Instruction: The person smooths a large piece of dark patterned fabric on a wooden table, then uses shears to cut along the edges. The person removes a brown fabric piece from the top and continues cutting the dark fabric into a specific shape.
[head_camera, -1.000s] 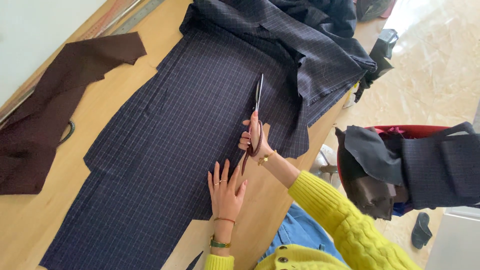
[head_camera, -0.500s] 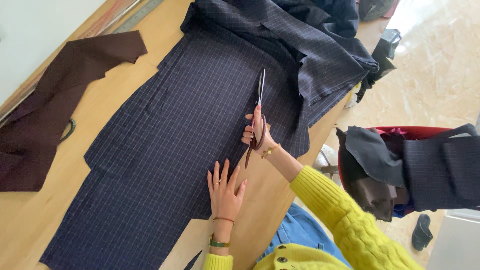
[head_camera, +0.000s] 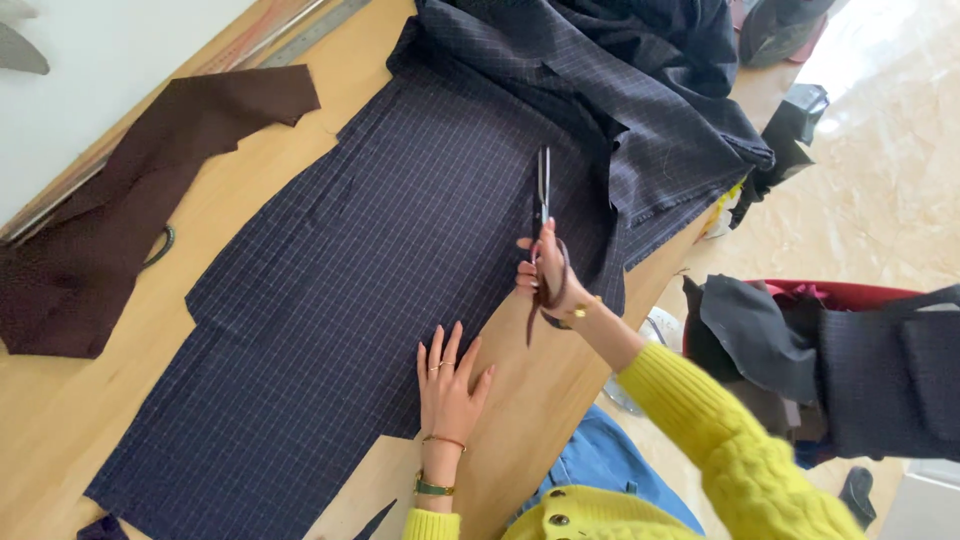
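A long piece of dark navy checked fabric (head_camera: 360, 300) lies flat on a wooden table (head_camera: 250, 200). My right hand (head_camera: 545, 272) grips large scissors (head_camera: 543, 200) whose blades point away from me along the fabric's right side. My left hand (head_camera: 448, 385) presses flat, fingers spread, on the fabric's near edge, a little behind the scissors. More of the same dark fabric (head_camera: 620, 80) is bunched up at the far end of the table. My sleeves are yellow knit.
A dark brown fabric piece (head_camera: 120, 200) lies at the table's left side, and a long metal ruler (head_camera: 300, 25) runs along the far edge. To the right, on the pale floor, a red bin (head_camera: 850, 295) holds dark cloth scraps.
My right hand and the scissors have advanced farther along the fabric, away from me. My left hand stays pressed in place.
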